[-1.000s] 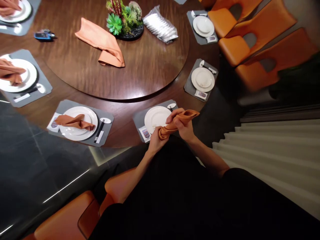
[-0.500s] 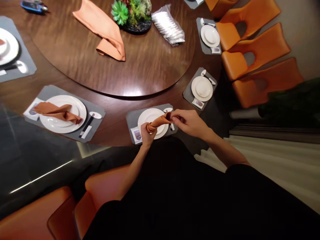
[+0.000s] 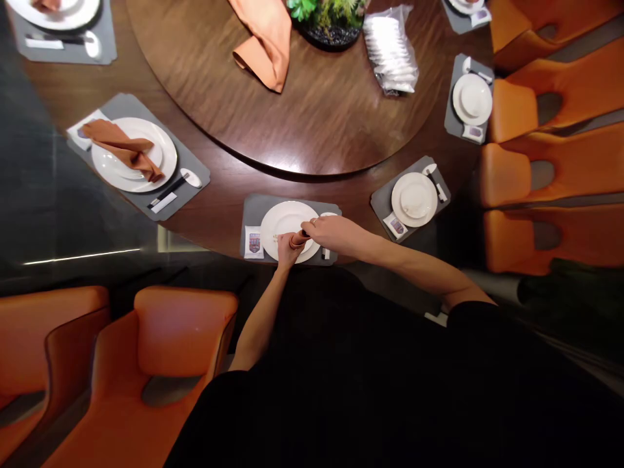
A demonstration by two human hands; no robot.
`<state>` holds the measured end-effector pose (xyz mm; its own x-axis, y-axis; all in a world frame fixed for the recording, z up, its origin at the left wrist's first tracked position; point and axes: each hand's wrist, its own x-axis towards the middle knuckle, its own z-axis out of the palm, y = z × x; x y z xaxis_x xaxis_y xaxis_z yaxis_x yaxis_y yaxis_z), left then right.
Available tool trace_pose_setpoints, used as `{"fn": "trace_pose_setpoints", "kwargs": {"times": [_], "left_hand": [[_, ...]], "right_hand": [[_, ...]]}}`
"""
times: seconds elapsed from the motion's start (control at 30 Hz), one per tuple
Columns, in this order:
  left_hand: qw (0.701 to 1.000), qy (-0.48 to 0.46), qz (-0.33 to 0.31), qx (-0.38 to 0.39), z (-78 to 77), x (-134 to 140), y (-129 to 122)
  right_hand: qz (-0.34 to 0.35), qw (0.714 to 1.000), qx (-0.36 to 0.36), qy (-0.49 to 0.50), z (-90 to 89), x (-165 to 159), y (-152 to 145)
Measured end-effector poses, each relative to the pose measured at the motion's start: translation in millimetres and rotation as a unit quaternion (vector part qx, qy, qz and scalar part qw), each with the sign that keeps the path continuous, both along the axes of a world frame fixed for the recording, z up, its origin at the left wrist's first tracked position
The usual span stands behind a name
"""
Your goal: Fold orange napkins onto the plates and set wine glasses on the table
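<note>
My left hand [image 3: 287,251] is closed around a rolled orange cloth napkin [image 3: 299,240], held over a white plate [image 3: 277,218]. At the napkin's upper end, the fingers of my right hand [image 3: 332,234] are bent and pinch its edge, with part of the grip hidden. Under the plate lies a grey placemat [image 3: 252,211]. A printed white packet [image 3: 253,242] rests on the mat to the left. The spoon and chopsticks on the right are partly covered by my right hand.
To the left, a folded orange napkin [image 3: 124,148] lies on another plate setting. A raised round turntable [image 3: 312,140] carries a loose orange napkin [image 3: 268,45], a potted plant [image 3: 331,32] and a bag of white packets [image 3: 391,52]. Orange chairs [image 3: 185,331] stand around the table.
The napkin has turned from lying lengthwise toward the right to pointing up at me, and looks shorter. My right hand has come closer to my left. The camera view has shifted.
</note>
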<state>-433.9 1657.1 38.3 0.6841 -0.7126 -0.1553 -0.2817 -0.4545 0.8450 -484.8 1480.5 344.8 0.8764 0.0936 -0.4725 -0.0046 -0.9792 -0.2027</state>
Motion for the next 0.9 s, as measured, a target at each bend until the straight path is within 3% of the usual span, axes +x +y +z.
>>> {"fn": "trace_pose_setpoints", "kwargs": {"times": [0.23,0.53,0.73,0.9], "left_hand": [[1.0,-0.005,-0.021,0.014,-20.1,13.4,-4.4],[0.998,0.002,-0.049,0.04,-42.9,24.8,-8.4],[0.997,0.009,-0.067,0.026,-41.8,27.2,-6.6],[0.996,-0.002,-0.075,0.037,-39.2,26.5,-7.8]], "right_hand": [[0.055,0.998,-0.029,0.004,-38.6,14.9,6.8],[0.027,0.999,-0.013,0.02,-61.1,16.8,9.1],[-0.054,0.998,0.006,-0.01,-74.8,1.7,7.9],[-0.069,0.997,-0.003,-0.025,-77.9,-4.2,9.1]]}}
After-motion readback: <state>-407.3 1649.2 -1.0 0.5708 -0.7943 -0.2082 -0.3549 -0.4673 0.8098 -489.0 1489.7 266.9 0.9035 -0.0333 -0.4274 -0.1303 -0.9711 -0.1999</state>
